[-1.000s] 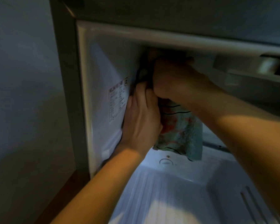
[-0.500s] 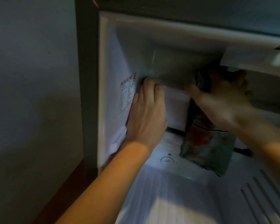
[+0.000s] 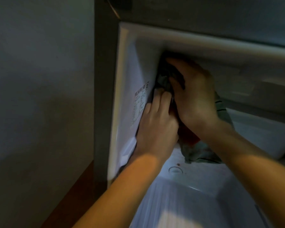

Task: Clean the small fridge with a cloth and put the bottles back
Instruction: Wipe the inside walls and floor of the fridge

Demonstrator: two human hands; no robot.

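Observation:
The small fridge stands open, its white inside dim. A greenish cloth with red patches is bunched in the upper left back corner and hangs down below my hands. My right hand grips the cloth and presses it into that corner under the top edge. Just below and left of it, my left hand lies against the left inner wall, with its fingertips touching the cloth. No bottles are in view.
A printed label sticks to the left inner wall beside my left hand. A round drain sits on the ledge above the ribbed fridge floor. A pale compartment fills the upper right. A grey wall flanks the fridge.
My right hand has swept the cloth back from the right side into the upper left corner. It now sits just above my left hand, which stayed near the label.

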